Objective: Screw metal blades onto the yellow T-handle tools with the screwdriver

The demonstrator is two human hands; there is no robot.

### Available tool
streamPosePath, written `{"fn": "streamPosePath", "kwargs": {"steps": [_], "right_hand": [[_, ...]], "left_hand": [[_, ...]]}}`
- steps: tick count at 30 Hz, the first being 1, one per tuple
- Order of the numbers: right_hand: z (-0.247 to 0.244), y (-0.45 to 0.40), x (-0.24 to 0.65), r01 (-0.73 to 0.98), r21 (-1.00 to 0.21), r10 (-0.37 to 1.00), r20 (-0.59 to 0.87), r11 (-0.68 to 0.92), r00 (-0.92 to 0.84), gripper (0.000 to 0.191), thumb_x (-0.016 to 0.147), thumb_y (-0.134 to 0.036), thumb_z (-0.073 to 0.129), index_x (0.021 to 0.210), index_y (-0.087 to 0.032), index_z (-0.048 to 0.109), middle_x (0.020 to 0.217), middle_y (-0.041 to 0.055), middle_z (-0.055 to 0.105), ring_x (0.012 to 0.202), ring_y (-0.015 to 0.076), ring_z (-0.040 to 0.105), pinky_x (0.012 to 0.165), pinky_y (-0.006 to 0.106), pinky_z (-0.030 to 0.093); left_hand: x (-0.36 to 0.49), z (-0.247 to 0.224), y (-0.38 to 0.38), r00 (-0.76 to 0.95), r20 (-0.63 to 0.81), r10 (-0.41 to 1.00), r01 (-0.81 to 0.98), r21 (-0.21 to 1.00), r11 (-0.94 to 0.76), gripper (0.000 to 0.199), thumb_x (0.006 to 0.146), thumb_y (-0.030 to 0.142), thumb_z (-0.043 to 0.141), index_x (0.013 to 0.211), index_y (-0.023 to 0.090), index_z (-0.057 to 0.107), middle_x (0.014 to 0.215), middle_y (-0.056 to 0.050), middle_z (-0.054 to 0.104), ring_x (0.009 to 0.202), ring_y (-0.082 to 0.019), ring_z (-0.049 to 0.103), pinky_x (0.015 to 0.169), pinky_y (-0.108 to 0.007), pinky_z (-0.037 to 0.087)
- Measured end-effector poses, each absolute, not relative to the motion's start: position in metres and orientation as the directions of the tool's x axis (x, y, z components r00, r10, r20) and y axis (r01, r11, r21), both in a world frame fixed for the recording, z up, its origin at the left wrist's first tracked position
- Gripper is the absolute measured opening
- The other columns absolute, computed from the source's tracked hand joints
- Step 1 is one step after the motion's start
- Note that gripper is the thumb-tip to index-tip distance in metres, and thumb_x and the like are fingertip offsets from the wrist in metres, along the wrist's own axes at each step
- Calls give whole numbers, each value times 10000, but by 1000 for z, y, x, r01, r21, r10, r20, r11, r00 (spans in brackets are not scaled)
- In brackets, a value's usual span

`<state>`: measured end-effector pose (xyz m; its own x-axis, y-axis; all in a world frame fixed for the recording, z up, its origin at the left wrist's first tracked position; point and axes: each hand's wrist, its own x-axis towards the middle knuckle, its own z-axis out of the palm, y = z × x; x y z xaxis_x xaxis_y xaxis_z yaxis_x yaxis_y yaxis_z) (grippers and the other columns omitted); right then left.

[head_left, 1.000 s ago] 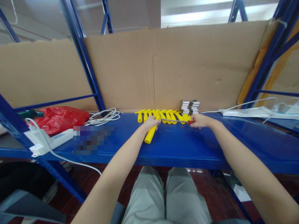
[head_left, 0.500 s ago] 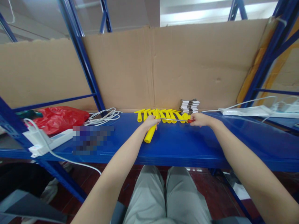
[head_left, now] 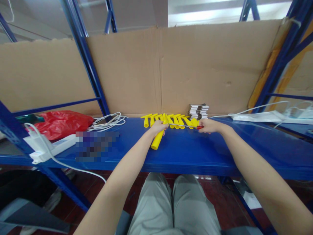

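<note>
My left hand (head_left: 158, 128) is closed around a yellow tube-shaped piece (head_left: 156, 142), its wide end tilted down toward me. In my right hand (head_left: 207, 126) is the red handle of a screwdriver (head_left: 182, 125), its long metal shaft pointing left. The shaft's tip reaches the yellow piece at my left hand; whether it sits inside a screw or hole is too small to tell. Behind both hands, several more yellow pieces (head_left: 146, 121) lie side by side in a row along the back of the blue shelf (head_left: 186, 153).
A stack of folded papers (head_left: 198, 111) stands behind my right hand. On the left are a coiled white cable (head_left: 110, 121), a red plastic bag (head_left: 65, 124) and a white power strip (head_left: 61, 143). A cardboard panel (head_left: 195, 71) closes the back; a white strip (head_left: 259, 116) lies right.
Almost nothing differs. Both hands keep their places and grips, and the screwdriver stays level between them; the whole view has shifted very slightly.
</note>
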<state>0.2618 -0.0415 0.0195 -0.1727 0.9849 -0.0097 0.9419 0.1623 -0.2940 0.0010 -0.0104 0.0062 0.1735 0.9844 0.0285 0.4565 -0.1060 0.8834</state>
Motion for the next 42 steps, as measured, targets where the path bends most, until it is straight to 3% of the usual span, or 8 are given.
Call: {"fn": "streamPosePath", "kwargs": {"steps": [8,13,19,23,27,37,42], "right_hand": [[18,-36,265,963,-197,982,63,185,-176,87,666,-192,575,588,-172,544,552,-9,567,556,131,549,492,216,360],[18,-41,262,949,-276,987,-3,153,-160,107,666,-181,590,602,-179,504,520,-9,564,482,118,541,470,212,378],[20,-42,262,940,-309,981,-78,145,-177,122,691,-237,570,593,-164,567,524,6,568,503,133,531,486,236,374],[20,-40,263,955,-253,986,-9,157,-165,112,662,-208,580,560,-169,554,531,5,572,536,142,542,496,238,355],[17,-37,264,941,-298,987,7,157,-163,87,655,-167,569,588,-178,517,516,-9,547,513,131,543,494,224,362],[17,-34,266,953,-212,976,48,217,-212,101,653,-230,574,573,-168,564,542,-9,550,547,130,509,481,229,322],[16,-38,262,936,-301,980,-13,185,-198,121,633,-195,607,570,-178,505,518,-7,555,511,122,536,486,215,370]], "left_hand": [[1,5,-9,164,16,986,452,888,-89,203,762,78,540,622,182,438,434,58,465,351,-93,469,423,-217,412],[1,5,-11,166,20,986,444,891,-93,213,774,75,534,624,183,430,429,64,466,324,-80,444,393,-204,388],[1,5,-10,167,11,986,450,889,-86,226,776,63,528,623,187,418,417,71,452,314,-79,441,379,-196,373],[1,5,-9,163,9,987,461,883,-85,214,767,65,542,624,180,432,415,67,454,325,-80,451,390,-193,383],[1,5,-10,188,15,982,459,883,-101,225,780,69,527,605,175,434,415,64,448,323,-77,445,392,-199,384],[1,7,-12,189,11,982,484,869,-103,218,779,62,520,614,174,434,429,58,457,344,-85,463,419,-213,402],[1,7,-11,193,5,981,491,865,-101,188,757,62,532,631,171,447,435,55,463,362,-93,476,434,-220,420]]}}
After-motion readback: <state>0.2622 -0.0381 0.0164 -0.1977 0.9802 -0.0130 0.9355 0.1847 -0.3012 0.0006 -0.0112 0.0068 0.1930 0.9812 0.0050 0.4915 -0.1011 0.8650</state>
